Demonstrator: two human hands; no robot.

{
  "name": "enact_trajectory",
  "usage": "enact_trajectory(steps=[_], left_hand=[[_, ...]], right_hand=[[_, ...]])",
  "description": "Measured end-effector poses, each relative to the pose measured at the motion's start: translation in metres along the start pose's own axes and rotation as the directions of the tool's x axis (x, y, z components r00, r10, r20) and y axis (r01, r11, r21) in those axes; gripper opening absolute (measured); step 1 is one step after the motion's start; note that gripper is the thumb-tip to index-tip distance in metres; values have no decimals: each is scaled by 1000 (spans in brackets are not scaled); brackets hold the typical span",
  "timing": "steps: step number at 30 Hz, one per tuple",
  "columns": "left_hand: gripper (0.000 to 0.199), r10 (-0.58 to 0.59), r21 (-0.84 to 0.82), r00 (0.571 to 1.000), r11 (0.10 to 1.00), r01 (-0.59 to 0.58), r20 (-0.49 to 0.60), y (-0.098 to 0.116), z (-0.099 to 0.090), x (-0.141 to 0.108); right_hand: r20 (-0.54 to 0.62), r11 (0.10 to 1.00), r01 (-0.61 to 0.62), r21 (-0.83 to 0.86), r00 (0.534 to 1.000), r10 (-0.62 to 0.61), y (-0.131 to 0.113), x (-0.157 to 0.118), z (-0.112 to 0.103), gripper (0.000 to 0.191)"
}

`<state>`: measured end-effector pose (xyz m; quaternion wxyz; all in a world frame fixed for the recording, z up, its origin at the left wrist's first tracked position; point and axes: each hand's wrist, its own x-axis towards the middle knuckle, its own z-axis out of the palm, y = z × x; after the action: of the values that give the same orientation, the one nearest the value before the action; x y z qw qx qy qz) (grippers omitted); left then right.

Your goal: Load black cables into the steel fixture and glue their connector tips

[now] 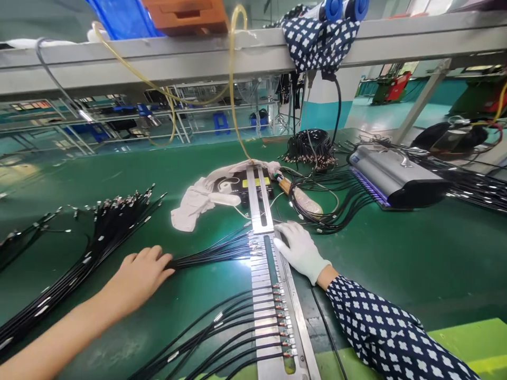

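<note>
My left hand, bare, is closed around a bundle of thin black cables. Their tips lie on a long slotted metal fixture. My right hand, in a white glove, rests against the fixture's right edge, thumb and fingers apart; no object shows in it. Nearer me, several black cables lie across the fixture, their metal ends seated side by side in its notches. A slotted metal plate stretches from the fixture's far end over a dark box.
Loose cable bundles lie at left. Behind the fixture are a white cloth and a wooden-handled tool. A grey lamp housing stands over cables at right. A yellow hose hangs from the shelf beam.
</note>
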<state>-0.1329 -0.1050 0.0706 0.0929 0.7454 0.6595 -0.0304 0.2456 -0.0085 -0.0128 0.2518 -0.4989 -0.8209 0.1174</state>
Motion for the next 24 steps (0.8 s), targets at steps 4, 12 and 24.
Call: enact_trajectory(steps=[4,12,24], left_hand=[[31,144,-137,989,981,-137,43,69,24,-36],[16,22,-223,989,975,12,147,125,42,-43],[83,-58,-125,993,990,71,102,51,73,-142]], right_hand=[[4,1000,7,-2,1000,-7,2,0,2,36],[12,1000,19,-11,1000,-19,3,1,1,38],[16,1000,-2,-3,1000,2,3,1,2,37]])
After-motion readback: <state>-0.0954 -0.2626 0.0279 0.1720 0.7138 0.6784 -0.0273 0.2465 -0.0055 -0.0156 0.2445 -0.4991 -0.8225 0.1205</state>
